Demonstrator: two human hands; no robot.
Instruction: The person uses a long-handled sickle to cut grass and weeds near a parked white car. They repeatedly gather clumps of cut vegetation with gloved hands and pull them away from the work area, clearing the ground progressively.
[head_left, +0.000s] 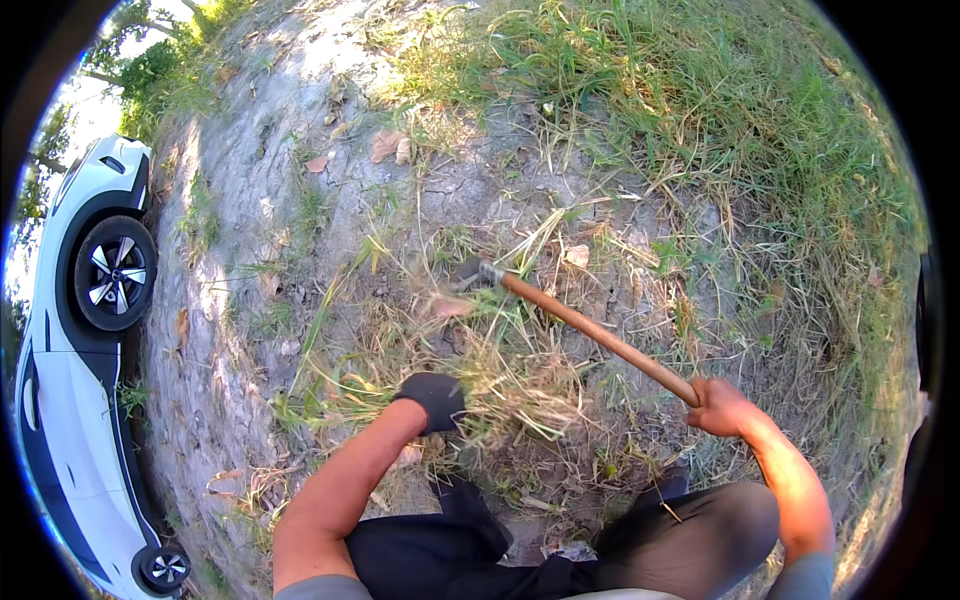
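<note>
My right hand (724, 406), bare, grips the lower end of the wooden handle (600, 336) of a hand hoe. The handle slants up and left to a metal head (472, 274), which is blurred and down among the weeds near the middle of the view. My left hand (433, 401) wears a dark glove and is closed on a bunch of grass (517, 397). Stalks stick out on both sides of the glove; the fingers themselves are hidden. Loose cut stems lie on the soil around both hands.
Cracked dry soil (240, 172) with sparse weeds and fallen leaves (386, 146) spreads ahead. Thick green grass (720, 97) grows at upper right. A white car (82, 420) stands along the left edge. My bent knees (705, 517) and dark shoes (472, 510) are close below.
</note>
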